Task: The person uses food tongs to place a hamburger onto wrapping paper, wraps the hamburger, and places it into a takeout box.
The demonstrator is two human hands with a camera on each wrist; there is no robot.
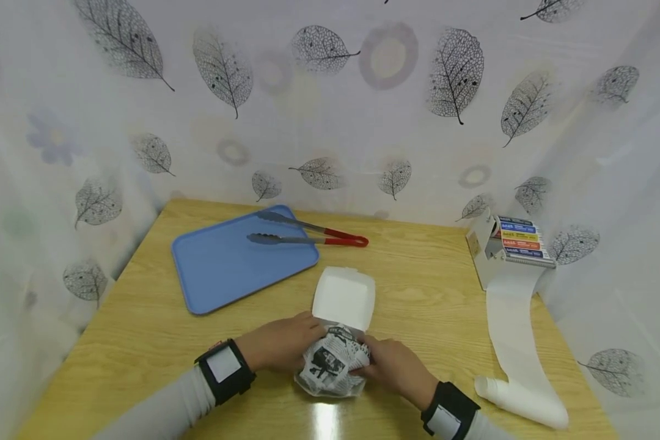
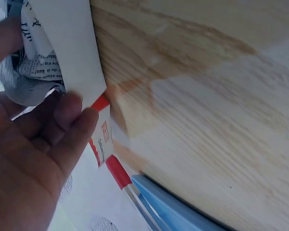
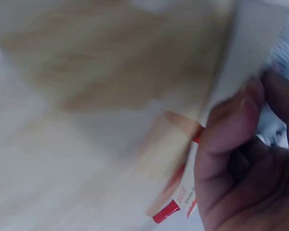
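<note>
A small white hinged takeaway box [image 1: 343,299] stands with its lid up, and a bundle in newsprint-patterned paper [image 1: 332,360] sits at its front. From the left, my left hand [image 1: 280,342] holds the printed paper. Its curled fingers lie along the box's white wall in the left wrist view, with the thumb against the paper [image 2: 41,65]. On the opposite side my right hand [image 1: 398,366] pinches the paper beside the box wall [image 3: 250,43], somewhat blurred in the right wrist view. Whatever the paper wraps is hidden.
A blue tray [image 1: 236,263] lies back left, with red-handled metal tongs [image 1: 343,241] across its right edge. At the right, a white dispenser [image 1: 478,247] carries colourful labelled strips. From it a white paper strip [image 1: 514,336] runs down to a roll near the front.
</note>
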